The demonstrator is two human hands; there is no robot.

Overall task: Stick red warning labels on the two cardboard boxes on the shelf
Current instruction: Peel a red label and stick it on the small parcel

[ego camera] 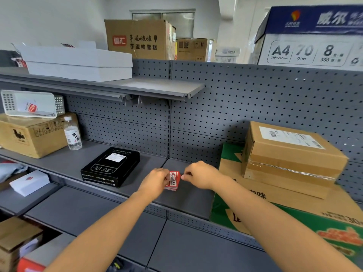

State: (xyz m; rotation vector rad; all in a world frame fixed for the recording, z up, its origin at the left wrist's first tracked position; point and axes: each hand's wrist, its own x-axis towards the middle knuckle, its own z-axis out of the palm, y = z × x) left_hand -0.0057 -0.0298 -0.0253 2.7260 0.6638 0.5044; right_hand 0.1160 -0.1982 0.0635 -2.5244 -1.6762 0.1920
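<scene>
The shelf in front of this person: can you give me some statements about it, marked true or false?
1. The left hand holds the stack of red labels. True.
2. The water bottle lies on its side. False: it stands upright beside the left cardboard box.
3. The taped cardboard box sits on the green carton. True.
4. The black scale box is on the top shelf. False: it rests on the middle shelf, left of the left hand.
</scene>
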